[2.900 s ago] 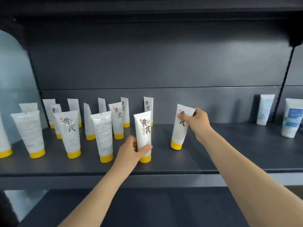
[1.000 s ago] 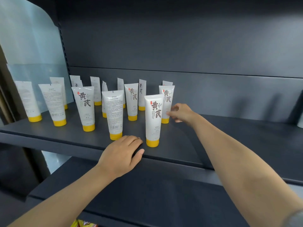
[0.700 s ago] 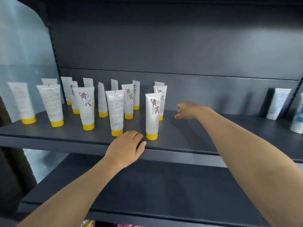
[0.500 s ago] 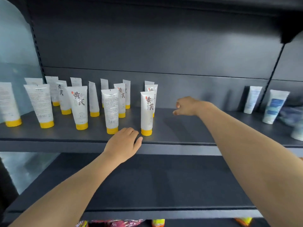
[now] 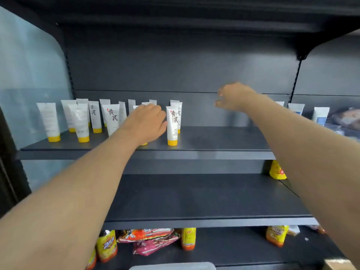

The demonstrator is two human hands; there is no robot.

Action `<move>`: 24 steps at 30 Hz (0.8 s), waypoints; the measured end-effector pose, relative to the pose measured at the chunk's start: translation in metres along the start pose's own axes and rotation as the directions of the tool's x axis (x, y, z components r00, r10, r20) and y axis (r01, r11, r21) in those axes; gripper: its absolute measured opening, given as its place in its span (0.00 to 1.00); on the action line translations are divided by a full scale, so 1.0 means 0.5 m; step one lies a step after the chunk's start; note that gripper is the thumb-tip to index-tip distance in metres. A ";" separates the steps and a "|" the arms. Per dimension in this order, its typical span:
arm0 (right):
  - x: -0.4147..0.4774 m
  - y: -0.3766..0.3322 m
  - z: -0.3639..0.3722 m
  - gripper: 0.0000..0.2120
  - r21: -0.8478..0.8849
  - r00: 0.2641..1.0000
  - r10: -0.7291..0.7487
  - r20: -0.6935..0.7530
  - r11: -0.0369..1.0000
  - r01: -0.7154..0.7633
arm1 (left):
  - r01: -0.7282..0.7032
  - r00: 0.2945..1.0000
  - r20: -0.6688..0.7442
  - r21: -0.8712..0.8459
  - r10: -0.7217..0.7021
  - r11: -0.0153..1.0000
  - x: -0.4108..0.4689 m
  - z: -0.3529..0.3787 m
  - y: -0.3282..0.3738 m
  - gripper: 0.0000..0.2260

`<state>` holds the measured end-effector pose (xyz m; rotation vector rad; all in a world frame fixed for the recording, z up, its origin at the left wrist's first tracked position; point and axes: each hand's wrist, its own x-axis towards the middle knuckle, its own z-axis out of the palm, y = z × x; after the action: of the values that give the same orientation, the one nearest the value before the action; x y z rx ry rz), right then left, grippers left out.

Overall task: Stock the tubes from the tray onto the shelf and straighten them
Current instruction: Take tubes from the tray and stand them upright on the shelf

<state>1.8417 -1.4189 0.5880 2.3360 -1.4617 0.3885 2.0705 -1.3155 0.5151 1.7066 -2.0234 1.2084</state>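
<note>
Several white tubes with yellow caps stand upright on the left half of the dark upper shelf (image 5: 214, 141). The front tube (image 5: 172, 125) stands nearest the shelf edge, with another tube (image 5: 178, 112) close behind it. My left hand (image 5: 146, 123) hovers in front of the tubes, fingers relaxed, its fingertips right beside the front tube. It hides most of one tube, of which only the yellow cap (image 5: 144, 143) shows below. My right hand (image 5: 231, 96) is blurred, raised above the bare right part of the shelf, loosely curled and holding nothing.
Blue-and-white tubes (image 5: 320, 114) stand at the far right of the same shelf. The middle shelf (image 5: 194, 201) carries a yellow bag (image 5: 277, 170) at its right. Snack packets (image 5: 148, 238) lie on the bottom shelf. A pale tray rim (image 5: 171, 266) shows at the bottom edge.
My left hand has lifted off the shelf edge and now hangs in front of the tubes. My right hand has risen and drawn back from the shelf. The view has dropped back and down.
</note>
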 end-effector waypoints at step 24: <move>-0.339 -0.099 -0.132 0.23 0.183 0.984 -0.045 -0.172 0.980 0.077 | 0.345 0.920 -0.107 -0.237 -0.377 0.908 -0.137 -0.324 0.003 0.13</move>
<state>1.8113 -1.2338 0.5701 2.4192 -1.3217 0.7173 2.0374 -1.1527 0.5734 1.7274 -1.5909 0.9277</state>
